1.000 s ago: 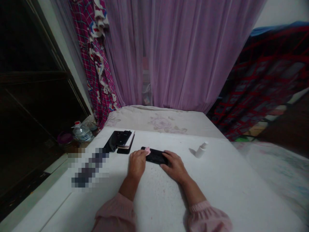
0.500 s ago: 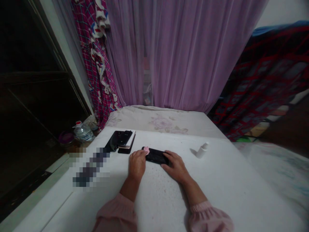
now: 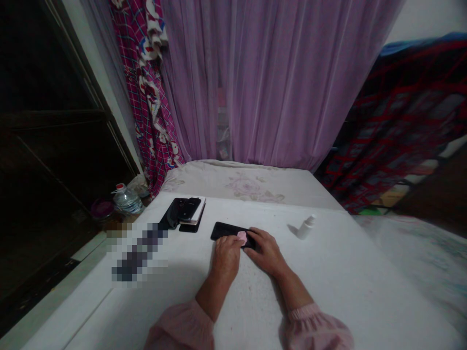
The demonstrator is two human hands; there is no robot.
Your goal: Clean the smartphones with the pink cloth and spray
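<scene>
While the right hand [image 3: 268, 252] is steadying one end of the black phone [image 3: 228, 230], the left hand [image 3: 225, 255] is pressing a small pink cloth [image 3: 242, 237] on its upper face. The phone is lying flat on the white surface [image 3: 328, 291], in front of the person and between the two hands. The left fingers are bending and closing on the cloth, close to the right fingertips; how firmly they are pinching, I cannot tell. The right hand is gripping the phone's right end, with the thumb at the near edge and the fingers reaching over the far edge.

In my judgement, a wiping step is being in hand, and the cloth is now serving the right part of the face, while the left part is lying bare. The next move is calling, I think, for light, even pressure and a steady right hand, so that the phone is not sliding; near the right end, the right fingers are leaving little room.

Apart to the right, a white bottle [image 3: 306, 227] is standing upright. Farther left, a small black device [image 3: 189, 209] is resting on other flat things.
</scene>
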